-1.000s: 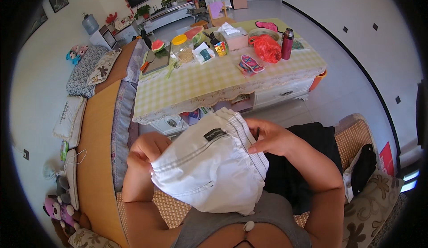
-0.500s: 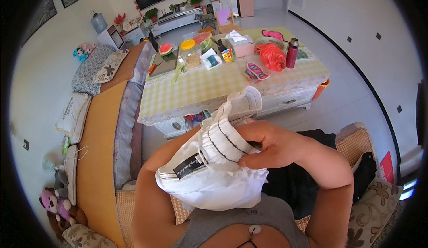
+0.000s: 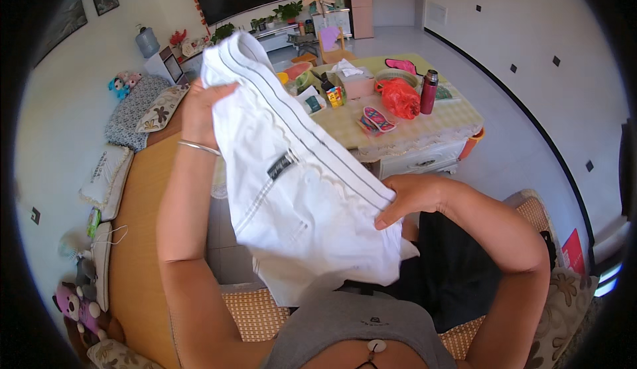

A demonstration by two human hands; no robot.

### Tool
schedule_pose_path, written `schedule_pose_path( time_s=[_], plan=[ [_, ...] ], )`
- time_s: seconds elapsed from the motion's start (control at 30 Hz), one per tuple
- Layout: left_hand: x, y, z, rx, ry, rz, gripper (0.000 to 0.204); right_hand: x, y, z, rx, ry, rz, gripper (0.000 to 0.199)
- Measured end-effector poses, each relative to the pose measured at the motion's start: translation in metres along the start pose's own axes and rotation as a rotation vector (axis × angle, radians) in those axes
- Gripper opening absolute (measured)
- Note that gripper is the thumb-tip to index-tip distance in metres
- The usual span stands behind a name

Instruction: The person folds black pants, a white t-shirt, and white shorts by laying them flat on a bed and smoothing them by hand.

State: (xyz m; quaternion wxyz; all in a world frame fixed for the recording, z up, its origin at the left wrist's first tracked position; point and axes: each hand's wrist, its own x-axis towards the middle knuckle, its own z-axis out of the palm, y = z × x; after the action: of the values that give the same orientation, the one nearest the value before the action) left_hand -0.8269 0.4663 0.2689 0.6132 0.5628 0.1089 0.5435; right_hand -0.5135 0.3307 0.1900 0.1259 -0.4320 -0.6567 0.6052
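A pair of white pants (image 3: 312,216) with a dark-stitched elastic waistband is stretched out in front of me. My left hand (image 3: 204,111) grips the waistband's upper left end, thumb over the fabric. At the lower right end, my right hand (image 3: 413,200) pinches the same band between thumb and fingers. A small dark label is sewn below the band, near its middle. The body of the pants hangs toward my lap in loose folds. How long the legs are, I cannot tell.
Beyond the pants stands a table with a checked cloth (image 3: 438,127), holding a red plastic bag (image 3: 399,98), a maroon flask (image 3: 429,92) and a tissue box (image 3: 357,82). Black clothing (image 3: 458,269) lies by my right arm. A long wooden seat (image 3: 142,236) runs along the left.
The bunched pants are now spread wide. My left hand, hidden behind the fabric before, has moved up and left with one end of the waistband; my right hand keeps hold of the other.
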Motion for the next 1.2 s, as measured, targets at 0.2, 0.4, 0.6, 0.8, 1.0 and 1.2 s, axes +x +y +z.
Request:
schedule_pose_path(
  time_s=[0.2, 0.4, 0.6, 0.8, 1.0, 1.2],
  plan=[
    [0.008, 0.067, 0.021, 0.513, 0.181, 0.230, 0.034, -0.017, -0.048, -0.046, -0.146, 0.598, -0.132, 0.048],
    [0.047, 0.097, 0.000, 0.987, 0.212, 0.308, 0.039, -0.043, -0.125, -0.111, -0.147, 1.041, -0.476, 0.038],
    [0.096, 0.106, 0.030, 0.946, 0.142, 0.332, 0.039, -0.067, -0.166, -0.158, -0.469, 1.418, -0.857, 0.035],
    [0.099, 0.099, 0.016, 0.432, 0.042, 0.014, 0.047, -0.078, -0.184, -0.077, -0.748, 1.560, -0.315, 0.023],
    [0.121, 0.069, 0.013, 0.646, 0.038, 0.092, 0.040, -0.089, -0.165, -0.129, -0.329, 1.323, -0.610, 0.028],
    [0.116, 0.054, 0.011, 0.619, -0.149, -0.080, 0.042, -0.087, -0.150, -0.100, -0.259, 1.190, -0.333, 0.024]
  ],
)
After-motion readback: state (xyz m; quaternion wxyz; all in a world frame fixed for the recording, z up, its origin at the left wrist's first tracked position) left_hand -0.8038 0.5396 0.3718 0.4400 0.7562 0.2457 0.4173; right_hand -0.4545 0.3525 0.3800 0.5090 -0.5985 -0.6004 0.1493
